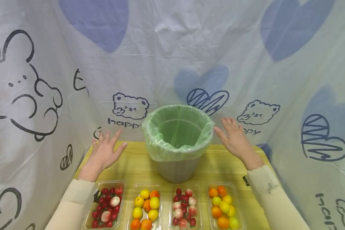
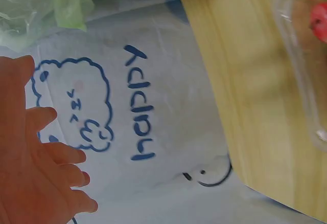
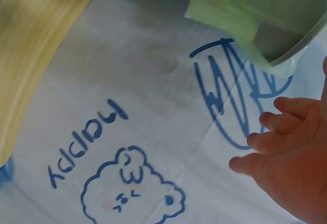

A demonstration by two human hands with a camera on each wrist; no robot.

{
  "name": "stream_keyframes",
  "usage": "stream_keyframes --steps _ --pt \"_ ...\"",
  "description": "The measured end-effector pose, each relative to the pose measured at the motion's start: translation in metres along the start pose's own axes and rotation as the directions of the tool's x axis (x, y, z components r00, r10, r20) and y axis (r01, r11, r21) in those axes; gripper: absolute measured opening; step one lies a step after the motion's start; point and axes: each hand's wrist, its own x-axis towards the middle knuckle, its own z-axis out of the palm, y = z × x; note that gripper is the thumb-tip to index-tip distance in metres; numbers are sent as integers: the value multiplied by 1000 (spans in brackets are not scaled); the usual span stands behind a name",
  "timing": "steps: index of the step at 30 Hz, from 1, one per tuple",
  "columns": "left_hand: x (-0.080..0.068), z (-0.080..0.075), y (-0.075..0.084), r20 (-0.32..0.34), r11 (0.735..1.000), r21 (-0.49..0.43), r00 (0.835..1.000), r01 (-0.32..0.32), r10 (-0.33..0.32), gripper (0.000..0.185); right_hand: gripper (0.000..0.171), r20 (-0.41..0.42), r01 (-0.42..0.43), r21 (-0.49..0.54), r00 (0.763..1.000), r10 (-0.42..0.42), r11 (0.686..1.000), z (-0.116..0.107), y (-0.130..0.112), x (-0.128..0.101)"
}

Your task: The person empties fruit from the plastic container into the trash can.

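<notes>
A grey bin (image 1: 176, 171) stands on the wooden table, lined with a thin green plastic bag (image 1: 158, 151) whose edge folds over the rim. To the left of the bin, my left hand (image 1: 104, 153) is held in the air with fingers spread, holding nothing. My right hand (image 1: 236, 139) is beside the bin's right rim, fingers extended and nothing in its grasp. Its thumb tip is very close to the bag; whether it touches, I cannot tell. In the right wrist view, part of the bin's rim shows bare where the bag (image 3: 219, 14) hangs loosely.
Along the front of the table (image 1: 132, 166) stand clear trays: one of red fruit (image 1: 104, 204), one of yellow and orange fruit (image 1: 146, 204), another of red and pink fruit (image 1: 184, 204), and another of citrus-coloured fruit (image 1: 224, 206). A printed curtain (image 1: 166, 48) surrounds the table.
</notes>
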Motion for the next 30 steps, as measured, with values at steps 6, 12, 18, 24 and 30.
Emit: stream_keyframes --steps 6,12,18,24,30 --pt "-21 10 -19 3 1000 -20 1000 13 -13 75 81 15 47 20 999 -47 999 4 -16 12" --pt "-43 23 -43 33 994 -95 998 60 -57 76 83 54 55 -5 997 -54 998 12 -27 19" --pt "-66 36 -65 -81 984 -165 994 62 -76 66 83 84 60 -11 995 -59 998 18 -33 22" --pt "-81 50 -85 -94 986 -138 990 88 -101 56 82 95 61 14 994 -62 998 21 -32 23" --pt "-94 59 -106 -15 985 -106 990 136 -139 49 80 110 57 25 992 -59 998 23 -32 23"
